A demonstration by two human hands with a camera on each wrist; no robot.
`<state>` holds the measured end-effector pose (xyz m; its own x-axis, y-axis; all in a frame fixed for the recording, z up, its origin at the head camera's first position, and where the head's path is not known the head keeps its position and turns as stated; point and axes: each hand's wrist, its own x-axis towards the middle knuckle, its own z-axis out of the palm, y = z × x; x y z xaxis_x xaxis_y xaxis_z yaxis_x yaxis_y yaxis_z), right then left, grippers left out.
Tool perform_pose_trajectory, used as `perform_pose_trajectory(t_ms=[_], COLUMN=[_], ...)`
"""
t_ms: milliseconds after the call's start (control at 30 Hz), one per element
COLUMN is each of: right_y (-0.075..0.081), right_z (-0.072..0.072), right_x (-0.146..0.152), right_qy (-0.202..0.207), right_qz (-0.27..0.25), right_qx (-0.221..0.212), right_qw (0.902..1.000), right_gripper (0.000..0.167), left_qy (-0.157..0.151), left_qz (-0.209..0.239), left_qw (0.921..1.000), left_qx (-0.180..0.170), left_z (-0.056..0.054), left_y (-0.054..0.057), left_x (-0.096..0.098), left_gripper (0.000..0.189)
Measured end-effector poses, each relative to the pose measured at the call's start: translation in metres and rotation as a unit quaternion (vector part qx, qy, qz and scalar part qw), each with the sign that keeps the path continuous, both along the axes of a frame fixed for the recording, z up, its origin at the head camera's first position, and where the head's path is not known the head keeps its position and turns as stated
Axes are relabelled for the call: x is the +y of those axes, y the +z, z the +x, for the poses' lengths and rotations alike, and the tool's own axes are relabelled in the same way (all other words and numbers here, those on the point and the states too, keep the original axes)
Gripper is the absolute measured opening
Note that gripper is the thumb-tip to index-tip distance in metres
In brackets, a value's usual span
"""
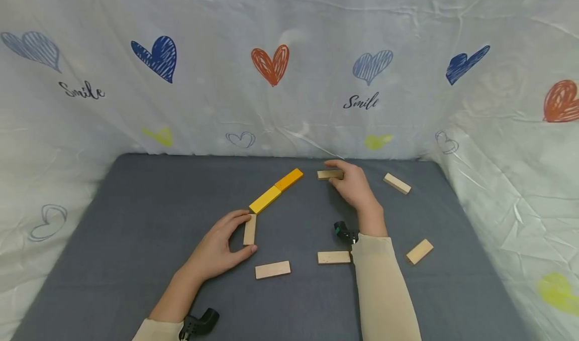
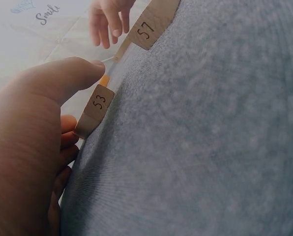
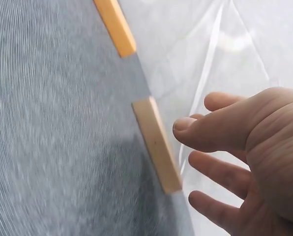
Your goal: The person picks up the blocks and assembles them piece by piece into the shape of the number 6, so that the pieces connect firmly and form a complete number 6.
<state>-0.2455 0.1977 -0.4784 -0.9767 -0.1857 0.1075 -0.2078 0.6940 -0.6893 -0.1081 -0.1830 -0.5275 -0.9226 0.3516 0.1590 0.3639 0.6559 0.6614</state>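
My left hand point(image 1: 221, 253) curves around a plain wooden block point(image 1: 250, 229), fingertips at its far end and thumb near its close end. In the left wrist view this block's end point(image 2: 98, 105) is marked 53, and a gap shows between it and the thumb point(image 2: 90, 71). Touching or nearly touching its far end, a yellow block point(image 1: 265, 199) continues in line with an orange block point(image 1: 289, 180). At the back, my right hand point(image 1: 355, 185) reaches over another wooden block point(image 1: 329, 174). The right wrist view shows its fingers spread and apart from that block point(image 3: 157, 145).
Wooden blocks lie nearer the front: one point(image 1: 273, 269) beside the left thumb and one point(image 1: 333, 257) by the right sleeve. Two more, one point(image 1: 397, 184) and one point(image 1: 419, 251), lie at the right. A white heart-printed cloth point(image 1: 307, 29) rises behind the grey tabletop point(image 1: 181, 190).
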Motion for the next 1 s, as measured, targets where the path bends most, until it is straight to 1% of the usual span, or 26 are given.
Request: perform_pose_trajectory(t_ms=[200,433,800,1000], right_y=[-0.009,-0.012,-0.015,-0.017], right_z=[-0.004,-0.005,-0.010,-0.009], right_x=[0.010,0.013,0.014,0.013], right_qy=[-0.009,-0.012,-0.022,-0.037], right_qz=[-0.008,-0.009,-0.008,-0.010], right_qx=[-0.003,0.002,0.002,-0.003], right_qw=[0.9999,0.9999,0.9997,0.9993], right_gripper=[0.049,0.046,0.043,0.042], left_qy=[0.002,0.001,0.001,-0.002], left_qz=[-0.005,-0.003,-0.005,-0.006], left_qw=[1.0000,0.9997,0.9998,1.0000], left_qx=[0.001,0.022,0.020,0.007], left_z=[0.001,0.002,0.001,0.001], left_y=[-0.002,-0.002,0.000,-0.001], left_x=[-0.001,0.000,-0.001,0.000], left_gripper=[0.078,0.078,0.078,0.077])
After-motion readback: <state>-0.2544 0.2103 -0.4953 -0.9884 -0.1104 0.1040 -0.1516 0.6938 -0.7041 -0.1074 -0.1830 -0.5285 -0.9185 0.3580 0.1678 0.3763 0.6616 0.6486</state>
